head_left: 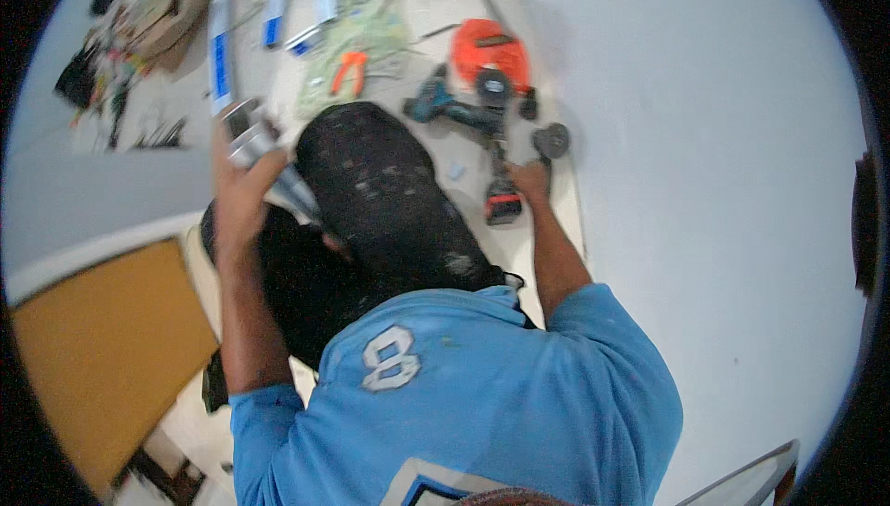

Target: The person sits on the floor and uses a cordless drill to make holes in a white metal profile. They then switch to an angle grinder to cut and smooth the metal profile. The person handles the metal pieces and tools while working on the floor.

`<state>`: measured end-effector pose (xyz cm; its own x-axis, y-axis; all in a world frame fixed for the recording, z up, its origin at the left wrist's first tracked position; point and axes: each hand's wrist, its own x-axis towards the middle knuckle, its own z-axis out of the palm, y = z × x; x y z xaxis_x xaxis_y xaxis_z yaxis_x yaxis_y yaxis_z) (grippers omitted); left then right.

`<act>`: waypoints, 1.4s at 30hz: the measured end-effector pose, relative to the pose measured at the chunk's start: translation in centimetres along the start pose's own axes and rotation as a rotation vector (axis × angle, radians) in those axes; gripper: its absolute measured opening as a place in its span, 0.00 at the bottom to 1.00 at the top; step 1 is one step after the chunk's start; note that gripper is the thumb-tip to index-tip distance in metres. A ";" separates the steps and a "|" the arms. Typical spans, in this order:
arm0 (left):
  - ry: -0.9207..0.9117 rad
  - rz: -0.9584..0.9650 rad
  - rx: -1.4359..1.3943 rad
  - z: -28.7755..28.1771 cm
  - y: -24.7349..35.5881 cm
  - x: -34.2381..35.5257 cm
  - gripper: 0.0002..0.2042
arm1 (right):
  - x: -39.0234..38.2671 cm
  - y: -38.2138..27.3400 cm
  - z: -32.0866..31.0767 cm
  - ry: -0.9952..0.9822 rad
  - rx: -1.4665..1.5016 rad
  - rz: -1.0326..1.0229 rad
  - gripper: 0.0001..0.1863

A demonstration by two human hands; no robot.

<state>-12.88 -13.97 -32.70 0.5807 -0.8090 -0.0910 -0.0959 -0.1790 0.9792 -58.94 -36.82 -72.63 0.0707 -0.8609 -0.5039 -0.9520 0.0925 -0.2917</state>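
The blue shirt (519,395) fills the near view, with black-trousered knees (371,181) between the hands. The left hand (248,192) is closed around a silvery metal profile (295,192). The right hand (530,179) touches a red-and-black cordless tool (503,206); its grip is unclear. Just beyond lie a teal power tool (464,115), a round orange object (482,47) and, farther left, orange-handled pliers (349,70).

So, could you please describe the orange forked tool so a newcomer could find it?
On the long white work surface, just beyond the black-trousered knee, find the crumpled pale green sheet. The forked tool lies there; its two slim orange arms spread toward the knee, whereas the orange-red thing to its right is broad and round.
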 end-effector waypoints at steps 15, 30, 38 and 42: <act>0.033 0.170 0.156 0.9 2.1 -2.8 0.33 | -0.3 1.3 -0.1 0.253 0.046 0.201 0.32; 0.047 0.174 0.126 1.7 3.2 -3.3 0.31 | -19.8 -18.7 -26.3 -0.210 0.658 -0.596 0.28; 0.276 0.265 0.191 6.3 2.4 -5.8 0.25 | -30.9 -26.1 -31.8 -0.214 0.576 -0.824 0.30; 0.316 0.468 0.299 6.2 1.0 -6.1 0.29 | -31.9 -25.3 -31.9 -0.315 0.755 -0.921 0.35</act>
<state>-21.55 -12.75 -32.30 0.6286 -0.6434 0.4368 -0.5922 -0.0320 0.8051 -46.58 -27.66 -23.22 0.7928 -0.6095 -0.0050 -0.1054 -0.1289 -0.9860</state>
